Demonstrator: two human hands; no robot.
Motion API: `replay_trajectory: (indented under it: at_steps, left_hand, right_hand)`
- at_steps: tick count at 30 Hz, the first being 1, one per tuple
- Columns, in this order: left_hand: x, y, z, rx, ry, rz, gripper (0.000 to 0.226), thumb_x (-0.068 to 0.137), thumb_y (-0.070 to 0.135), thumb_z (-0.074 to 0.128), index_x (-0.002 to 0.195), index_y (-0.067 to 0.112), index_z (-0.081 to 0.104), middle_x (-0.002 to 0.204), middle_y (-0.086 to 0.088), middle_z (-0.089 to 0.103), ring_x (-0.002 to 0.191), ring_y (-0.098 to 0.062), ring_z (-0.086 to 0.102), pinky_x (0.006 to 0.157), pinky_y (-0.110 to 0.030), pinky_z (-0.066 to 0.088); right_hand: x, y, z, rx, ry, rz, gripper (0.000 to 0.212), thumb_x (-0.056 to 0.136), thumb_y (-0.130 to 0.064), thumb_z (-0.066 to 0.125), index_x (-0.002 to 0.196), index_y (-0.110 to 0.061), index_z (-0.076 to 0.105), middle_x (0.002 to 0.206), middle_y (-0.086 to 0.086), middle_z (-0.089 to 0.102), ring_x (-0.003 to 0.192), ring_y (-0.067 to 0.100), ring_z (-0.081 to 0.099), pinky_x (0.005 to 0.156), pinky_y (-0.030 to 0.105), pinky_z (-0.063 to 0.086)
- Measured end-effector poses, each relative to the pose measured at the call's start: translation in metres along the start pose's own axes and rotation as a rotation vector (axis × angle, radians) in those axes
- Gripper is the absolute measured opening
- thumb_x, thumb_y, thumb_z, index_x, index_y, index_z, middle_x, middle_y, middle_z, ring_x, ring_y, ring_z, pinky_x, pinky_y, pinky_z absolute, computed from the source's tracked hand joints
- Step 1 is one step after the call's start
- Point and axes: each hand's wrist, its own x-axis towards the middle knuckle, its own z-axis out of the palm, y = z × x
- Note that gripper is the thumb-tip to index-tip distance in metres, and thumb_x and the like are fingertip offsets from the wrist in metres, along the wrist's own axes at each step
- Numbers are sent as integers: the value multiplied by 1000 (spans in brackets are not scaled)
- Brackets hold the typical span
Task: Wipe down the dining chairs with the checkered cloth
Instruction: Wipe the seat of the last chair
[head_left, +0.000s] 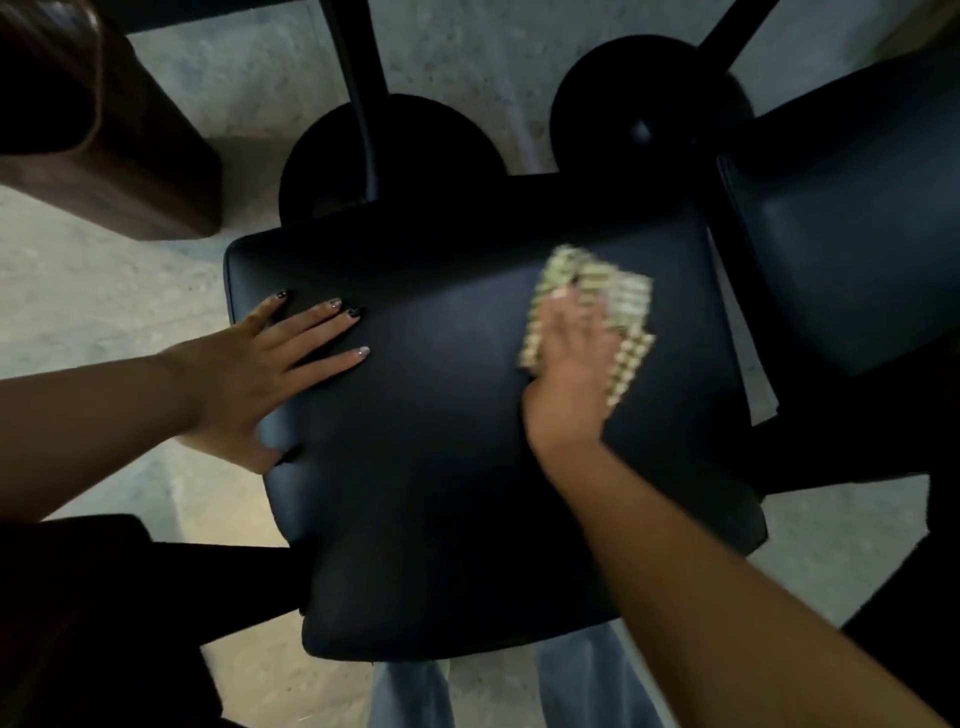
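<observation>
Wooden block-shaped furniture piece (104, 135): top left, dark brown, upper part cut off by the frame edge; what it belongs to cannot be told.

Left hand (254, 374): flat on the left edge of the chair seat (441, 467), fingers straight and spread, thumb toward the near side, holding nothing. Nails dark on some fingers, pale on others.

Chair seat: dark padded cushion, centre of view, seen from above; near edge overlaps the person's blue trouser legs (587, 680). Frame beneath hidden.

Two round black bases (447, 140): behind the seat on the pale stone floor (104, 301), each with a dark post running up out of frame; near halves hidden by the seat.

Right hand (571, 364): lying on the checkered cloth (618, 306) at the seat's right rear part, fingers laid out over the fabric and pressing it down. Blurred; fingertips hard to separate from the pattern.

Checkered cloth: pale yellow-green check, bunched, showing beyond and beside the fingers, flat against the seat.

Second dark chair (852, 244): right, just beside the first, cut off by the frame.
</observation>
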Motion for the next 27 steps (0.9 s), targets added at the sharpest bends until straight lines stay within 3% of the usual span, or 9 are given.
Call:
replay_trajectory:
  at_steps: [3, 5, 7, 10, 15, 18, 21, 24, 27]
  left_hand:
    - [3, 2, -9, 6, -70, -21, 119, 66, 88, 25, 132, 27, -52, 140, -11, -58, 131, -30, -51, 114, -56, -18]
    - [3, 7, -13, -5, -126, -31, 122, 67, 86, 31, 130, 25, -55, 136, -12, -60, 128, -32, -54, 115, -59, -15]
    - [3, 11, -16, -29, -178, -48, 126, 67, 83, 37, 128, 25, -56, 131, -11, -64, 123, -30, -57, 114, -61, -14]
    - [5, 14, -16, -63, -186, -62, 126, 66, 83, 38, 127, 26, -56, 127, -9, -66, 119, -27, -61, 113, -62, -18]
    - [10, 15, -7, -139, -111, -75, 125, 58, 83, 33, 131, 28, -53, 131, -7, -65, 123, -26, -59, 110, -63, -22]
    - [7, 7, 2, -229, 52, -34, 130, 56, 84, 41, 141, 30, -43, 143, -3, -56, 135, -23, -48, 113, -57, -23]
    - [-9, -11, 15, -357, 188, -144, 139, 55, 92, 47, 150, 26, -30, 154, -6, -41, 144, -26, -34, 119, -49, -12]
    - [-23, -13, 33, -595, 184, -403, 149, 48, 97, 51, 144, 27, -39, 158, -11, -32, 146, -28, -28, 121, -48, -6]
    - [-30, 3, 51, -834, 191, -466, 144, 60, 78, 71, 137, 34, -43, 164, -9, -16, 152, -29, -6, 123, -44, 8]
  right_hand:
    - [-35, -33, 14, -21, -107, -625, 55, 76, 0, 49, 130, -1, 55, 137, 20, 51, 130, 46, 40, 103, 63, 30]
    - [-29, -17, 4, -47, -170, -800, 47, 82, -4, 38, 124, -1, 61, 131, 18, 57, 123, 44, 50, 98, 62, 37]
    - [-10, 15, -10, -14, -133, -670, 43, 78, 6, 44, 117, 7, 62, 123, 26, 60, 115, 50, 53, 93, 65, 40]
    - [20, 77, -36, 3, -63, -257, 69, 60, 22, 51, 128, 10, 52, 136, 31, 46, 129, 53, 38, 108, 60, 29]
    - [34, 77, -37, 30, 66, 196, 82, 71, 12, 52, 148, -7, 29, 158, 12, 17, 145, 36, 9, 118, 40, 2]
    - [20, 24, -18, 78, 30, 120, 76, 70, 4, 49, 145, -3, 34, 156, 15, 21, 145, 39, 9, 118, 47, 3]
    - [-13, -36, 4, 190, -77, -194, 67, 72, -10, 39, 138, -1, 45, 151, 16, 34, 143, 42, 15, 115, 58, 9]
    - [-29, -65, 17, 153, -175, -424, 62, 85, -28, 32, 142, -5, 41, 154, 11, 31, 146, 33, 10, 116, 57, 10]
    - [-15, -76, 21, 135, -176, -492, 56, 90, -27, 31, 141, -5, 42, 153, 11, 32, 146, 33, 13, 117, 54, 10]
